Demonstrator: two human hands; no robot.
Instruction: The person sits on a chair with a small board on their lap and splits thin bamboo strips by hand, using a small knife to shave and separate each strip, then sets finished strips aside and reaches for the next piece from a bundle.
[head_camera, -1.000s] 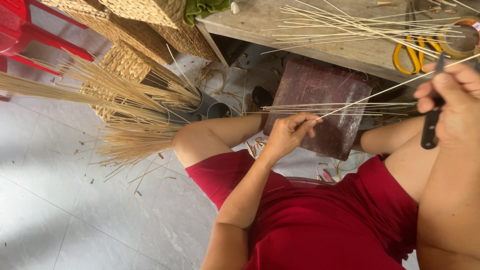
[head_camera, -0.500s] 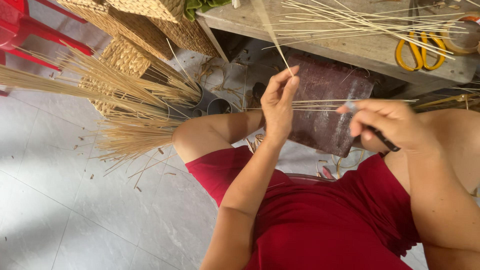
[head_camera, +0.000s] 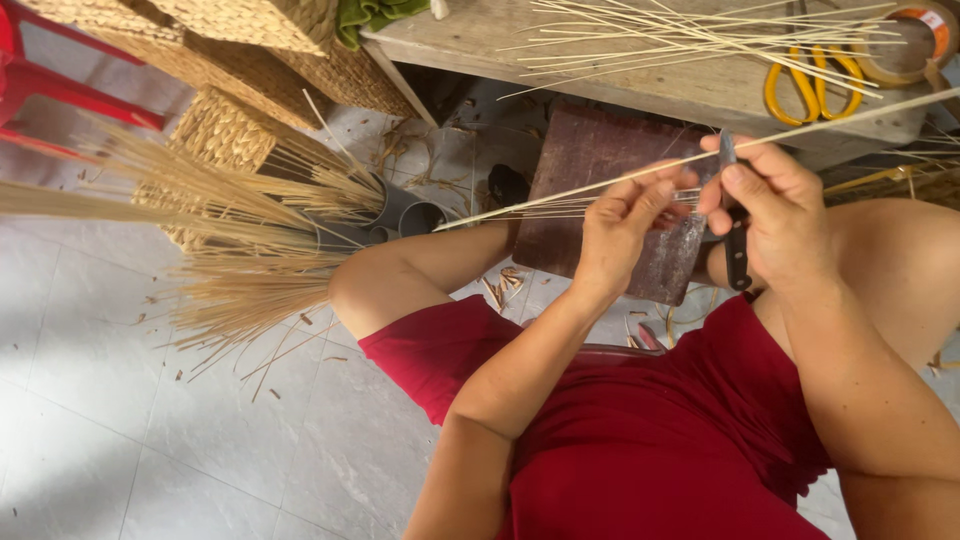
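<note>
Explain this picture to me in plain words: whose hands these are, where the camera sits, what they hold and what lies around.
There is no machine here, only a person in red clothes working with bare hands. The one picture comes from a camera worn on that person's head, looking down past the knees.

The left hand pinches a long thin pale reed strip that runs slanting across the view. The right hand holds a small knife with a dark handle, its blade against the strip.

Ahead is a wooden bench bearing loose strips, yellow-handled scissors and a tape roll. On the pale tiled floor to the left lie bundles of straw-coloured stalks beside woven baskets.
</note>
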